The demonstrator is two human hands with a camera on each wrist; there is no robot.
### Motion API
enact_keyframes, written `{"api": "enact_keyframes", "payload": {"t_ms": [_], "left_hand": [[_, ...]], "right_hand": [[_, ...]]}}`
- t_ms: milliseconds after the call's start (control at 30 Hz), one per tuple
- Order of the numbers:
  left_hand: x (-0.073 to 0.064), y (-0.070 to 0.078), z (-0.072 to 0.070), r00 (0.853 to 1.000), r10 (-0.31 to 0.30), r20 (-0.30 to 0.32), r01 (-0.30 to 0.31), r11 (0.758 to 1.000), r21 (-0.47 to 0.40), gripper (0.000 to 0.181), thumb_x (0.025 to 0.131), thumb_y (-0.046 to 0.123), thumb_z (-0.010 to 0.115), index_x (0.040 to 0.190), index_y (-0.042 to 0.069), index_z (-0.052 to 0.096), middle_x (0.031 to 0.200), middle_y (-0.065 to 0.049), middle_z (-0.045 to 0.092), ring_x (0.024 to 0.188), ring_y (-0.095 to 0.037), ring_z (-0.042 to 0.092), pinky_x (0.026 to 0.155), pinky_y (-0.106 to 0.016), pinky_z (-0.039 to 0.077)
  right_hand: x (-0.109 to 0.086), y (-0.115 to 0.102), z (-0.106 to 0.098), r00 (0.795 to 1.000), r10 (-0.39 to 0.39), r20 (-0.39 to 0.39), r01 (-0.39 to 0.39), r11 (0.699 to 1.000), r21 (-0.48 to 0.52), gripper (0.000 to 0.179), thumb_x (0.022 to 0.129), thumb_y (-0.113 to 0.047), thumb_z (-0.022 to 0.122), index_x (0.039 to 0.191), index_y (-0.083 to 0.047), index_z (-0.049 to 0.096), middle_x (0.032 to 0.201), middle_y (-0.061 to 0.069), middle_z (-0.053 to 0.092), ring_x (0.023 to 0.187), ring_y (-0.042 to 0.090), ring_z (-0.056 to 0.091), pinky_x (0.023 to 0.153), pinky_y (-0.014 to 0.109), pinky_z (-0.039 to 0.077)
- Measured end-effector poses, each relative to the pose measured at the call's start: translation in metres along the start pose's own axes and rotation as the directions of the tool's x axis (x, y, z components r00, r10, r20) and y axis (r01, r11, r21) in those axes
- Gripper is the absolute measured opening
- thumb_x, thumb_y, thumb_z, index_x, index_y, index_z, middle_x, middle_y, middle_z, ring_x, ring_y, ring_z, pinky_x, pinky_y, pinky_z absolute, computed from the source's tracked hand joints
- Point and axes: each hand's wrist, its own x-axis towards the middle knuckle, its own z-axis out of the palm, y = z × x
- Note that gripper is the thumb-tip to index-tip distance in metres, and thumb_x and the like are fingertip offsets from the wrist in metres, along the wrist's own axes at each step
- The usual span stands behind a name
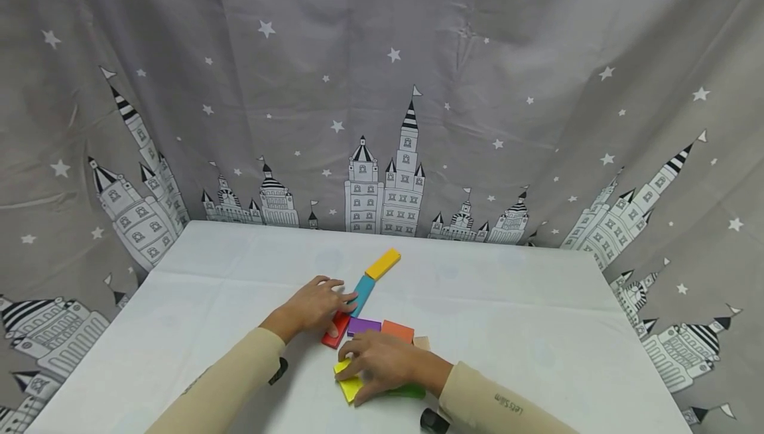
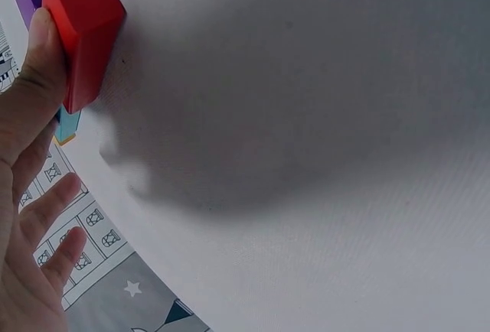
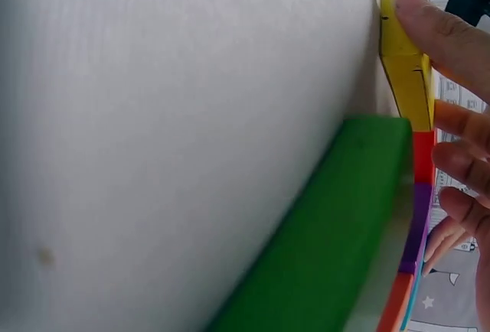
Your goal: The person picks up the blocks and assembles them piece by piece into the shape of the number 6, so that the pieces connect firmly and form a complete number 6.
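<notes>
My left hand (image 1: 316, 304) is at a red block (image 1: 338, 332) that lies at the lower end of a slanting row. Its thumb touches the red block, and its fingertips reach the blue block (image 1: 362, 293) just above. In the left wrist view, the thumb lies against the side of the red block (image 2: 84, 34). My right hand (image 1: 384, 362) holds a bright yellow block (image 1: 351, 389) between thumb and fingers, below the red one. A green block (image 3: 329, 232) lies beside the yellow block (image 3: 406, 79), partly hidden by the right hand in the head view.
A purple block (image 1: 365, 326), an orange block (image 1: 397, 331) and a pale wooden block (image 1: 422, 342) stand in a line beside the red one. An amber block (image 1: 383, 264) tops the slanting row. Behind the white table (image 1: 507, 301) hangs a grey castle-print curtain (image 1: 477, 89).
</notes>
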Motion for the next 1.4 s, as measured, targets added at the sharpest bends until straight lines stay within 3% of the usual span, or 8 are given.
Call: {"api": "enact_keyframes", "payload": {"t_ms": [300, 667, 1400], "left_hand": [[0.002, 0.001, 0.002, 1.0, -0.01, 0.006, 0.01, 1.0, -0.014, 0.06, 0.077, 0.039, 0.078, 0.133, 0.028, 0.059, 0.142, 0.009, 0.051, 0.136, -0.026, 0.039, 0.112, -0.049, 0.028], [0.001, 0.001, 0.003, 1.0, -0.014, -0.015, 0.014, 1.0, -0.002, 0.061, 0.076, 0.041, 0.077, 0.132, 0.03, 0.059, 0.141, 0.011, 0.051, 0.135, -0.025, 0.04, 0.112, -0.049, 0.029], [0.001, 0.0, 0.006, 0.999, -0.006, -0.04, 0.007, 1.0, 0.004, 0.057, 0.079, 0.037, 0.077, 0.132, 0.028, 0.06, 0.141, 0.011, 0.051, 0.135, -0.025, 0.04, 0.112, -0.048, 0.028]], "right_hand": [[-0.003, -0.004, -0.003, 0.999, 0.015, 0.03, -0.015, 1.0, 0.013, 0.04, 0.091, -0.044, 0.063, 0.129, -0.032, 0.062, 0.128, -0.009, 0.055, 0.118, 0.006, 0.048, 0.103, 0.021, 0.035], [0.009, -0.006, 0.007, 0.997, 0.063, -0.05, -0.065, 0.997, -0.037, 0.044, 0.089, -0.056, 0.059, 0.128, -0.035, 0.063, 0.127, -0.009, 0.054, 0.114, 0.005, 0.047, 0.102, 0.022, 0.036], [0.028, -0.022, 0.008, 0.978, 0.196, -0.067, -0.197, 0.98, -0.018, 0.046, 0.09, -0.056, 0.058, 0.13, -0.033, 0.061, 0.126, -0.009, 0.052, 0.121, 0.008, 0.043, 0.102, 0.029, 0.036]]}}
